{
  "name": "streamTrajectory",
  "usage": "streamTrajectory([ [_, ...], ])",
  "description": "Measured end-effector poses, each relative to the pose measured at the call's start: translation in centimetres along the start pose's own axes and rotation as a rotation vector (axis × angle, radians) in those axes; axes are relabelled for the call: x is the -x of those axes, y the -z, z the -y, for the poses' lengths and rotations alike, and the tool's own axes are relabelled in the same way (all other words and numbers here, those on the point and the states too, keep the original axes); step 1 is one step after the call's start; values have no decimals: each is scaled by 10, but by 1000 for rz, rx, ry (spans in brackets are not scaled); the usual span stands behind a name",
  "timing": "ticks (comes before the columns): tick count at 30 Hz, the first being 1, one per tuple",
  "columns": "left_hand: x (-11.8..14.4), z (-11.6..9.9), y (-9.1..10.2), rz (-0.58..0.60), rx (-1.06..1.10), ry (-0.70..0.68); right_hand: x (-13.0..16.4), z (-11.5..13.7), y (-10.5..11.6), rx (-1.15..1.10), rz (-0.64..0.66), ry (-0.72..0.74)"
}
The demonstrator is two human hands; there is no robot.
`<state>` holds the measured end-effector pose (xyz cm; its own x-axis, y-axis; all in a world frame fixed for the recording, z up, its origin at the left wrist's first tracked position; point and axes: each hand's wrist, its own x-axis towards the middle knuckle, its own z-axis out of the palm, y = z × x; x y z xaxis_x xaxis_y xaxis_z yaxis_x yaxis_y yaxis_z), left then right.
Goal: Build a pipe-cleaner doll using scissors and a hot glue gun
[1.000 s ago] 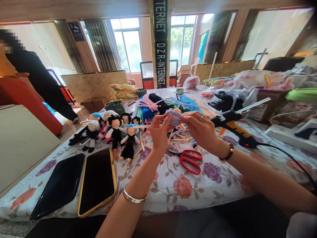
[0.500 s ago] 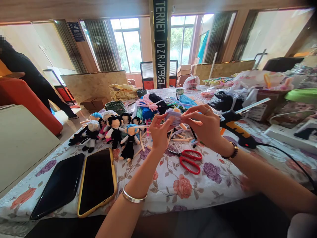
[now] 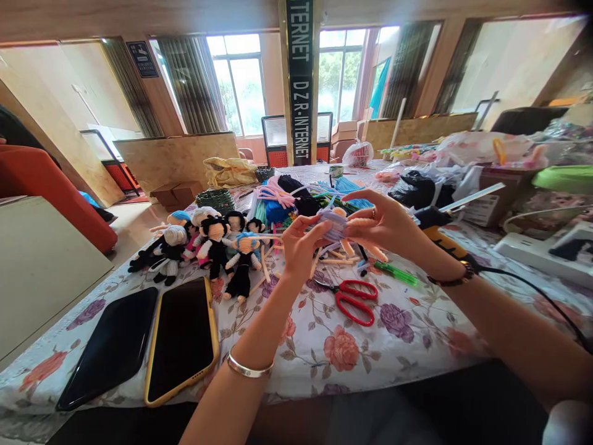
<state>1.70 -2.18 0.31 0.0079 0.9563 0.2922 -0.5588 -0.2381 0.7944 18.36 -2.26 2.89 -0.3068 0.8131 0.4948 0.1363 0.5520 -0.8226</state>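
A small lavender doll (image 3: 334, 227) of fuzzy pipe cleaners, with peach-coloured limbs, is held up above the table. My left hand (image 3: 299, 244) pinches its left side between thumb and fingers. On the opposite side, my right hand (image 3: 391, 225) has its thumb and fingers closed at the doll's edge; the exact spot they grip is partly hidden. Below lie red-handled scissors (image 3: 356, 300), blades pointing left. Loose peach pipe cleaner pieces (image 3: 338, 261) are scattered behind my hands. A black and orange glue gun (image 3: 445, 244) stands beyond my right wrist, partly covered by it.
Several finished dolls (image 3: 215, 241) sit left of my hands. Two phones, one black (image 3: 113, 346) and one yellow-cased (image 3: 183, 340), lie at the front left. Coloured pipe cleaner bundles (image 3: 278, 194) are piled behind. A green bundle (image 3: 396, 273) lies right; the glue gun's cable (image 3: 532, 281) runs rightward.
The doll has turned and moved slightly right and down, showing more of its limbs. My right hand has shifted right, uncovering the green bundle. The person at far left has mostly left the view.
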Motion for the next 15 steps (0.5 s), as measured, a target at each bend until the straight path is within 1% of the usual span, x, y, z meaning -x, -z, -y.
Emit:
streamTrajectory([
  [5, 2, -2, -1, -15, -30, -30, 4, 8, -8, -71, -55, -95],
  [8, 2, -1, 0, 0, -53, -43, 5, 10, -9, -67, -78, -122],
  [10, 1, -1, 1, 18, -53, -63, 5, 10, -8, -60, -65, -130],
  [15, -2, 0, 3, 47, -45, -96, 3, 9, -4, -92, 14, -150],
])
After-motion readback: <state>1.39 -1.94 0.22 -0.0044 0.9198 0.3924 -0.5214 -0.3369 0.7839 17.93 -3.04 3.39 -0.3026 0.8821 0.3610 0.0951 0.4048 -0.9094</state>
